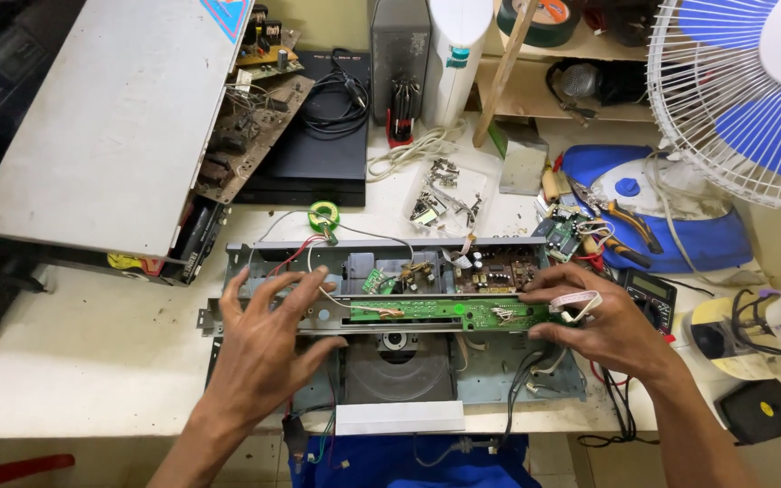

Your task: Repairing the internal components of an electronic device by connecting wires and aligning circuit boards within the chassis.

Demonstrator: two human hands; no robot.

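Left grip (pixel 268 339) spread flat, fingers splayed on the left end of the opened disc player chassis (pixel 390 361); right grip (pixel 603 325) pinching the right end of the long green circuit board (pixel 436 312) between thumb and fingers, a white ribbon cable (pixel 580 301) looped over the fingers. Chassis sits mid-worktop (pixel 74 361), its front edge flush with the worktop's near edge, some wires hanging over it. Open room: bare worktop left of the chassis, well clear. Right side tight: multimeter (pixel 653 294), blue fan base (pixel 680 230) and pliers (pixel 630 221) just beside the right hand. Grey metal cover (pixel 110 117) leans tilted at upper left, hiding most of the unit beneath it; only the unit's boards show at the cover's right edge. Fan cage (pixel 734 99) cut off at the right and top. Cream appliance (pixel 770 330) cut off at the right edge. Disc tray (pixel 399 366) partly hidden under the board and rail. Small parts pile (pixel 445 194) behind the chassis too small to sort out.
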